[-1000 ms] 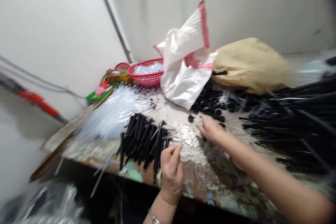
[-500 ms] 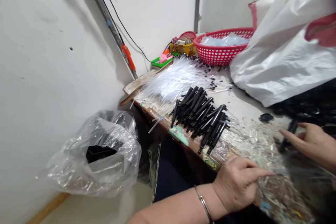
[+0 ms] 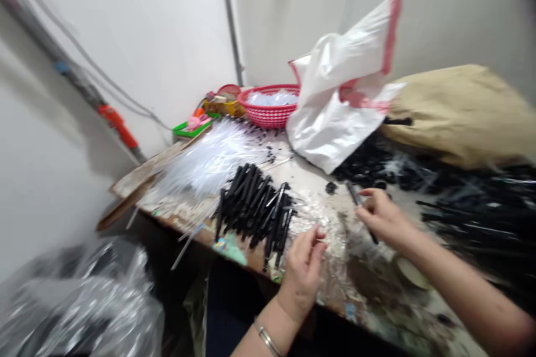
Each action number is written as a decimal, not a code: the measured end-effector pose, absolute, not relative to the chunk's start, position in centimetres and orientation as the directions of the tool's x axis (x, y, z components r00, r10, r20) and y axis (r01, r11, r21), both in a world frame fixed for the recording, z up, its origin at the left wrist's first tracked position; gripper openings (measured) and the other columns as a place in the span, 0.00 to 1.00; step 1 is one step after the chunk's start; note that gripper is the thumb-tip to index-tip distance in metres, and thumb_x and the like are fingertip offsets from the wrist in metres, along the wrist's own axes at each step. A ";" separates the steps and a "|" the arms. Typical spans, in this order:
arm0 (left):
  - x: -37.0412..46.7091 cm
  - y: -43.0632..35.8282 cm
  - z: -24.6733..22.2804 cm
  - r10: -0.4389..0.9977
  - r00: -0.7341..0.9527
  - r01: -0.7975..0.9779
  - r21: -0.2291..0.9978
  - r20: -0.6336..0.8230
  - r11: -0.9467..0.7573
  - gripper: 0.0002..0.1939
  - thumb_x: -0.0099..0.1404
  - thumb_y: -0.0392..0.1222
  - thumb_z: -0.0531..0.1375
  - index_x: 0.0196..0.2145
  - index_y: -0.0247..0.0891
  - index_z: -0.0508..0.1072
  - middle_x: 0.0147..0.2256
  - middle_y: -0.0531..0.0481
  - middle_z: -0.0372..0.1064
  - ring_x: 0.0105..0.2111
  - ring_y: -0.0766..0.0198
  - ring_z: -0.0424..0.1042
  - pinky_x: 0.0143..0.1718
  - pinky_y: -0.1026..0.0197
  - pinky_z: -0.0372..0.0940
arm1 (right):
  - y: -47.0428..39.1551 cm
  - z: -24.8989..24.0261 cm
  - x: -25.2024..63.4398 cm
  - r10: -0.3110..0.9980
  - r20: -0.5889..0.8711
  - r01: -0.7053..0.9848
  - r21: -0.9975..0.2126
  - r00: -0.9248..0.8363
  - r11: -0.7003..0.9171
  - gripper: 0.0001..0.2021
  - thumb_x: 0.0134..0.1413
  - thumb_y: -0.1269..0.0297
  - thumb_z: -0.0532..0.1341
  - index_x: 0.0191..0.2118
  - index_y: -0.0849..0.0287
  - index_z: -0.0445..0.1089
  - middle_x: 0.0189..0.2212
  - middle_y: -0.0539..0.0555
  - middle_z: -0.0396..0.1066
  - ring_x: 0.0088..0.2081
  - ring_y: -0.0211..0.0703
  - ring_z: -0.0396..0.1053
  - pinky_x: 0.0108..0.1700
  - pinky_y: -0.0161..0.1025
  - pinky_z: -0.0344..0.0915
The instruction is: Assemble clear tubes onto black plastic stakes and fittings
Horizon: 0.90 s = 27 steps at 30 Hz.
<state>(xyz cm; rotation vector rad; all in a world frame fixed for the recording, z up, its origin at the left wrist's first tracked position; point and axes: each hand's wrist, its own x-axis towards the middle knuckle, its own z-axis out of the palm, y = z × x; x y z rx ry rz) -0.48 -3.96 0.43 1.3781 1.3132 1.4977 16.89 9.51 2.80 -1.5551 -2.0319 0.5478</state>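
Observation:
In the head view my right hand (image 3: 382, 215) grips a slim black plastic tube (image 3: 354, 194) between thumb and fingers, tilted above the worktop. My left hand (image 3: 305, 265), with a metal bangle on its wrist, hovers near the front edge of the table, fingers loosely bent and apart, nothing visible in it. Just left of it lies a pile of similar black tubes (image 3: 255, 206), side by side along the edge. Behind them spreads a heap of clear thin plastic strips (image 3: 213, 153). A small round black part (image 3: 331, 187) rests beyond the held tube.
A red basket (image 3: 268, 114) with clear pieces stands at the back, beside a green tray (image 3: 184, 131). A white sack (image 3: 330, 122) and a tan sack (image 3: 464, 117) stand behind black parts (image 3: 481, 228) on the right. A clear plastic bag (image 3: 96, 295) is at lower left.
The view has swung right, bringing the tan sack and more black parts into sight. My right hand has lifted the black tube clear of the parts; my left hand's fingers have turned upward.

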 end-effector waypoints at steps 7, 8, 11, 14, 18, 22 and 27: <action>1.4 -1.5 1.8 0.997 -0.034 -0.119 0.991 -0.062 0.058 0.29 0.63 0.48 0.54 0.59 0.33 0.56 0.46 0.43 0.71 0.48 0.56 0.66 0.52 0.56 0.58 | -2.0 2.9 13.8 0.923 0.022 0.620 -0.735 -0.385 0.276 0.09 0.52 0.64 0.53 0.41 0.56 0.58 0.25 0.50 0.69 0.25 0.38 0.66 0.26 0.34 0.58; 1.8 -1.5 1.8 0.997 -0.043 -0.114 0.991 -0.070 0.065 0.28 0.63 0.48 0.55 0.57 0.33 0.58 0.43 0.44 0.72 0.47 0.57 0.67 0.51 0.57 0.59 | -2.5 2.9 14.0 0.918 0.012 0.615 -0.738 -0.397 0.276 0.08 0.53 0.64 0.52 0.40 0.56 0.58 0.26 0.51 0.69 0.25 0.38 0.66 0.27 0.34 0.58; 2.2 -1.3 1.7 0.993 -0.059 -0.156 0.983 -0.106 0.096 0.26 0.62 0.48 0.54 0.56 0.35 0.59 0.36 0.48 0.71 0.34 0.63 0.71 0.37 0.63 0.67 | -1.4 3.7 15.9 0.899 -0.012 0.617 -0.731 -0.438 0.292 0.06 0.57 0.62 0.50 0.33 0.57 0.60 0.24 0.49 0.68 0.24 0.37 0.64 0.27 0.33 0.58; 1.9 -0.6 1.4 0.987 -0.048 -0.246 0.959 -0.155 0.139 0.26 0.62 0.49 0.54 0.55 0.38 0.58 0.32 0.52 0.67 0.21 0.71 0.66 0.16 0.70 0.59 | 2.3 4.4 18.4 0.908 0.015 0.693 -0.640 -0.419 0.330 0.12 0.59 0.60 0.49 0.30 0.57 0.65 0.24 0.50 0.68 0.26 0.38 0.65 0.30 0.35 0.60; 1.6 -0.2 0.6 0.981 0.058 -0.283 0.939 -0.184 0.193 0.23 0.63 0.48 0.54 0.53 0.38 0.59 0.31 0.52 0.66 0.16 0.76 0.59 0.12 0.74 0.50 | 7.1 3.7 19.7 0.897 0.022 0.809 -0.421 -0.442 0.409 0.10 0.55 0.70 0.53 0.36 0.58 0.72 0.34 0.54 0.71 0.37 0.42 0.66 0.39 0.37 0.60; 1.7 -0.4 0.0 0.974 0.110 -0.278 0.935 -0.198 0.221 0.22 0.62 0.50 0.54 0.50 0.37 0.61 0.31 0.51 0.67 0.15 0.77 0.59 0.12 0.73 0.50 | 9.1 2.5 19.1 0.870 -0.010 0.816 -0.355 -0.492 0.457 0.11 0.49 0.75 0.57 0.35 0.56 0.74 0.37 0.55 0.70 0.41 0.46 0.62 0.41 0.38 0.58; 1.6 -0.4 0.0 0.972 0.099 -0.303 0.924 -0.214 0.234 0.21 0.61 0.51 0.56 0.48 0.37 0.63 0.30 0.52 0.67 0.15 0.76 0.59 0.12 0.73 0.49 | 9.9 2.2 18.6 0.870 -0.037 0.829 -0.326 -0.491 0.454 0.04 0.45 0.72 0.61 0.28 0.58 0.73 0.32 0.55 0.69 0.40 0.46 0.60 0.40 0.37 0.56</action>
